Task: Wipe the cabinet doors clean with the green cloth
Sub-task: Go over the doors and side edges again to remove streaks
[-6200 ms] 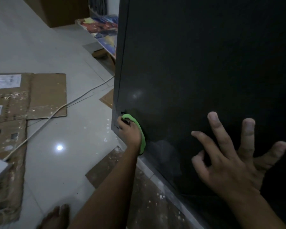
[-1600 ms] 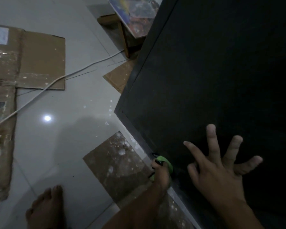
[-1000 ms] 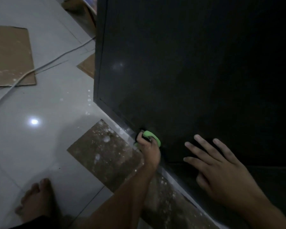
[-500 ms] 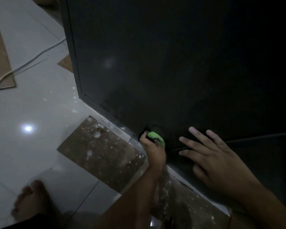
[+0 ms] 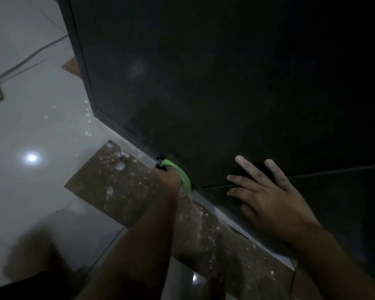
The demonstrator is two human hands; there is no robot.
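The left hand grips the green cloth and presses it against the bottom edge of the cabinet door. The cloth shows as a soft, bright, curved band bunched between the palm and the door. The right hand holds nothing. It lies flat on the door just beside the cloth, with straight fingers spread apart, and it covers a thin straight seam that runs across the dark face. The two hands are apart, both low on the door.

The door is a big flat panel, black and smooth, with a faint sheen and a blurred pale glint high on it. A narrow, slightly lighter frame runs along its near side and bottom edge and meets in a sharp corner.

Under the door's bottom edge lies a brown cardboard sheet, rough and matt, speckled with white splashes. Beyond the door's corner spreads a floor of pale glossy tiles with thin joints, small white flecks and a round bright reflection of a light. Further out from the door's side a thin pale cable crosses the tiles, with a small cardboard scrap against the frame.
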